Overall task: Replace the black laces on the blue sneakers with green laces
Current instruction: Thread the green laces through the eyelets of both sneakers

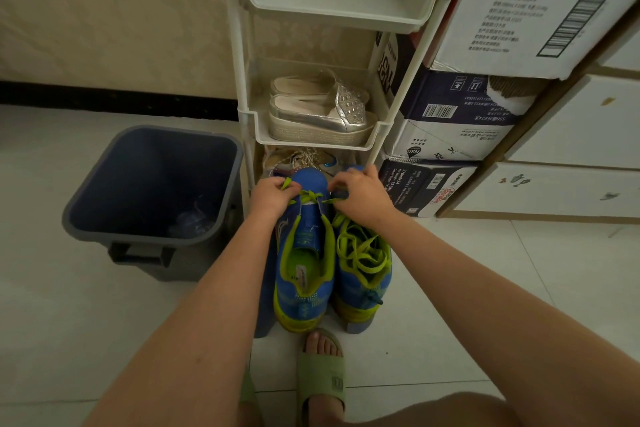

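- The left hand (270, 196) pinches one tip of the green lace (310, 196).
- The blue sneakers (304, 291) stand on the floor (450, 288), between the arms. The lace looks soft and limp, best held near its tips.
- The right hand (360, 198), fingers curled, seems to pinch the other end.

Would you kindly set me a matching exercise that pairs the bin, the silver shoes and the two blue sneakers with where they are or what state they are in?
Things: 1 bin; 2 silver shoes; 3 sneaker by the bin; 4 sneaker by the boxes.
States: A on a rack shelf; B loose lace heaped on top; C on the floor left of the rack; D green lace pinched by left hand and right hand.
Pairs: 1-C; 2-A; 3-D; 4-B.
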